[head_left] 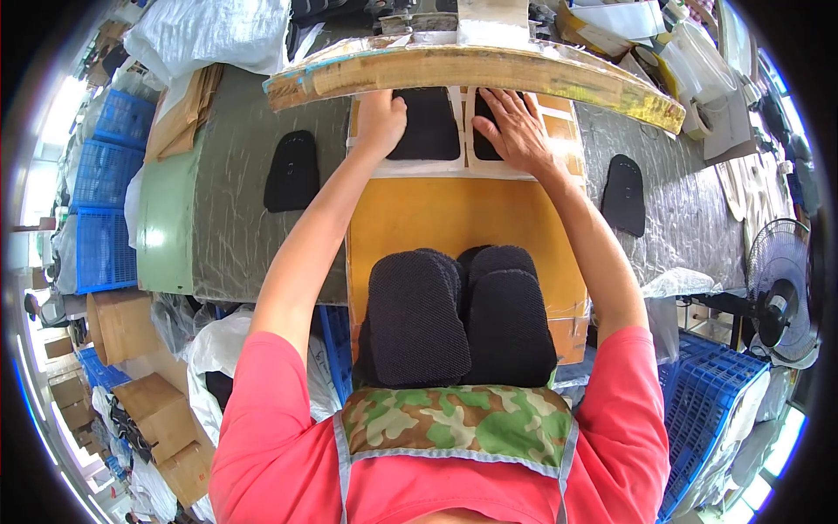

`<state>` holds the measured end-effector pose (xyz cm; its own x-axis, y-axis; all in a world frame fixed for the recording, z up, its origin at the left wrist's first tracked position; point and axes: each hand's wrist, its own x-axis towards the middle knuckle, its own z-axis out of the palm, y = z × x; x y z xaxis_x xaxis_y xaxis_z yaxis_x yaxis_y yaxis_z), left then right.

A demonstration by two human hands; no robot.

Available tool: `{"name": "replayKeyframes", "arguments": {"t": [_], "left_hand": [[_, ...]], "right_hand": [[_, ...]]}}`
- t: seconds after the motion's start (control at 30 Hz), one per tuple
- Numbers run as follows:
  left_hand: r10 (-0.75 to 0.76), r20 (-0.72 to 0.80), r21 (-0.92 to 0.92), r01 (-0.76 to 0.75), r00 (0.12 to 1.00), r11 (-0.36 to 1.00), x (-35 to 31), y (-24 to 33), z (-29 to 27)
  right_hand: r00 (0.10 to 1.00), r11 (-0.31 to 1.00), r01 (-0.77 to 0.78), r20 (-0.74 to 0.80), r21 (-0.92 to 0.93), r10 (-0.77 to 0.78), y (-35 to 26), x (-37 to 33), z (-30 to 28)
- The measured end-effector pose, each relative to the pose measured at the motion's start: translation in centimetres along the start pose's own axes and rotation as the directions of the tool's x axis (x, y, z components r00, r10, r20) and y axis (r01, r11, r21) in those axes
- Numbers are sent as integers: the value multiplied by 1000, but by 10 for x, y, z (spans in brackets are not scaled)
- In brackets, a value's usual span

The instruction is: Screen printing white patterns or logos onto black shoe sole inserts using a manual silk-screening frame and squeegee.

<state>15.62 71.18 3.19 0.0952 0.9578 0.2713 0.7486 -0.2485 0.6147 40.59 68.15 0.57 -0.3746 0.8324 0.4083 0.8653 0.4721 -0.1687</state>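
Observation:
Two black insole-shaped pads, a left one (424,131) and a right one (483,122), lie in white frames (466,162) on a yellow-brown board (449,218). My left hand (381,127) is closed at the outer edge of the left pad; what its fingers hold, if anything, is hidden. Over the right pad my right hand (513,131) lies flat, fingers spread, pressing on it. A wooden beam (471,72) crosses above and hides the far ends of both pads. Nearer me, black mesh pads are piled in a left stack (419,319) and a right stack (512,327).
Single black pads lie on the grey tabletop, one at left (291,172) and one at right (623,195). Blue crates stand left (106,249) and lower right (711,410). A fan (777,301) is at the right. Cardboard boxes (157,410) sit lower left.

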Motion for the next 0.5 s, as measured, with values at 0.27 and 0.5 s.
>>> {"name": "replayKeyframes", "arguments": {"t": [0.27,0.5], "left_hand": [[436,109,372,-444,893,815,-36,9,36],[355,178,406,-397,918,823,-26,19,29]], "right_hand": [[993,993,-114,37,25,113,8,-4,-2],[999,999,-44,24,-2,44,-2,-5,-12]]}}
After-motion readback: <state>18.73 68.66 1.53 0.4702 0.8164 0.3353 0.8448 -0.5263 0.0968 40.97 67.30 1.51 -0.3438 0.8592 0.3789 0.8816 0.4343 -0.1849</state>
